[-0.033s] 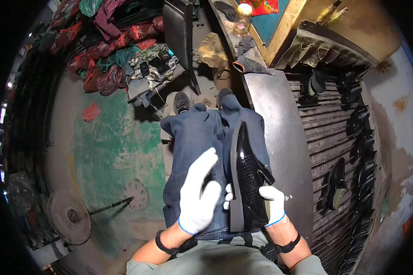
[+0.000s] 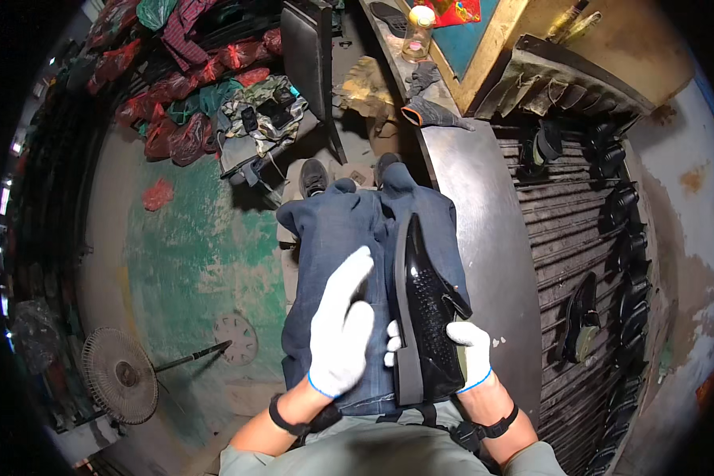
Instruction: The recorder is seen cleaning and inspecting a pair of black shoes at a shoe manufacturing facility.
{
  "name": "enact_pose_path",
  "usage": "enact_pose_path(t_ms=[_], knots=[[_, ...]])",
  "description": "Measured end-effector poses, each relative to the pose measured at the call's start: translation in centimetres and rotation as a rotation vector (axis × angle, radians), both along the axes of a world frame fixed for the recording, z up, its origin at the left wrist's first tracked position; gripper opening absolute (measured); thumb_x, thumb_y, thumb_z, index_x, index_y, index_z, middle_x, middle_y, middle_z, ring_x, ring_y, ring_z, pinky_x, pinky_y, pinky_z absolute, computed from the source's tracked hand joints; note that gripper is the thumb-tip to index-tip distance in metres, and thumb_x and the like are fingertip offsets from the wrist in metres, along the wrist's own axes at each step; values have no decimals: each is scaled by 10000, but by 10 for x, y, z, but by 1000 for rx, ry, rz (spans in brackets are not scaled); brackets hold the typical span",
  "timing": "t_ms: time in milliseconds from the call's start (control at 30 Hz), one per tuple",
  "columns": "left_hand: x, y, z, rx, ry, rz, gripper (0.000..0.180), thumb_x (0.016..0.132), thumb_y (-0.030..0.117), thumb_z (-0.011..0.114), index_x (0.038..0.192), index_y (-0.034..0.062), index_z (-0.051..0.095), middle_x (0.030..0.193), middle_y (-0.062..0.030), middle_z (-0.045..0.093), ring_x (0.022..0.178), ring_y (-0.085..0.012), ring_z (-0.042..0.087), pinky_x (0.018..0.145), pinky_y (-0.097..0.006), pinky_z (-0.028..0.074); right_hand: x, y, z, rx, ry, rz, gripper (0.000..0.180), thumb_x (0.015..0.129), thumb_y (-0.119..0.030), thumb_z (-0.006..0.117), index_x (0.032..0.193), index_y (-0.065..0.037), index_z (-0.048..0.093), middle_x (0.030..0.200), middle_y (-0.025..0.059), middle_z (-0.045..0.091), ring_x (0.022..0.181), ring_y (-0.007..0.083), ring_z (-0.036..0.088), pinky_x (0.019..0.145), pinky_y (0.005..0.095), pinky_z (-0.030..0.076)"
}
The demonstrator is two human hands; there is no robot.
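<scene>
Now our right hand [image 2: 470, 353], in a white glove, grips the heel end of a glossy black perforated shoe [image 2: 426, 313] that lies on our lap, on the blue jeans [image 2: 333, 238]. Our left hand [image 2: 341, 329] hangs just beside the shoe, fingers pressed together and, it seems, not touching it. A dark metal worktop [image 2: 484, 238] runs along our right side.

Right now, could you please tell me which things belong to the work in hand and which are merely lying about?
In hand:
glossy black perforated leather shoe
right hand, white-gloved, gripping it
left hand, white-gloved, raised beside it

Lying about:
round grey floor fan
red plastic bags
black shoes on the slatted rack
glass jar
</scene>
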State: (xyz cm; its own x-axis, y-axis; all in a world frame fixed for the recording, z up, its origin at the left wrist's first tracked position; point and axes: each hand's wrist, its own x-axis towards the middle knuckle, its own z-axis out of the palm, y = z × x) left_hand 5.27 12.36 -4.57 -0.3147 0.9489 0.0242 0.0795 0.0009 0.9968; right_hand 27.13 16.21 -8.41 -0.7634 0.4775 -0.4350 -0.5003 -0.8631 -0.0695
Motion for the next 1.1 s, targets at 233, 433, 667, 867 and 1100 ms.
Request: enact_pose_path(t_ms=[233,433,667,867,1100], knots=[[-1,50,-66,41,-93,-18,734,1229,505,257,1694,-44,403,1775,-170,406,1632,-303,385,1360,-454,261,2,-2,-10,-37,70,95,896,889,-367,721,1618,79,449,1397,365,652,1208,514,708,1102,672,550],[-14,89,-77,-108,-549,-125,855,1218,599,156,1448,-19,699,1452,-158,712,1353,-255,608,1222,-396,398,13,-2,-23,-31,-14,151,888,839,-266,732,1610,86,467,1358,390,678,1176,513,733,1048,628,604],[-13,91,-89,-203,-613,-48,924,1184,696,169,870,32,730,843,-69,693,819,-168,613,844,-319,472,11,16,-24,63,-85,204,916,776,-138,734,1620,92,461,1388,356,690,1162,507,747,1060,603,612],[-15,96,-92,-149,-503,-50,842,1211,619,275,739,56,686,760,-49,677,701,-143,592,726,-296,465,14,16,-32,-64,36,186,919,791,-82,737,1660,40,464,1603,242,607,1382,359,676,1184,448,550],[-1,88,-103,17,-439,-53,576,1229,410,366,984,42,735,1079,-109,764,1051,-226,687,992,-376,522,20,22,-57,28,-4,225,810,876,-238,703,1582,101,498,1352,328,716,1174,471,747,1064,587,602]])
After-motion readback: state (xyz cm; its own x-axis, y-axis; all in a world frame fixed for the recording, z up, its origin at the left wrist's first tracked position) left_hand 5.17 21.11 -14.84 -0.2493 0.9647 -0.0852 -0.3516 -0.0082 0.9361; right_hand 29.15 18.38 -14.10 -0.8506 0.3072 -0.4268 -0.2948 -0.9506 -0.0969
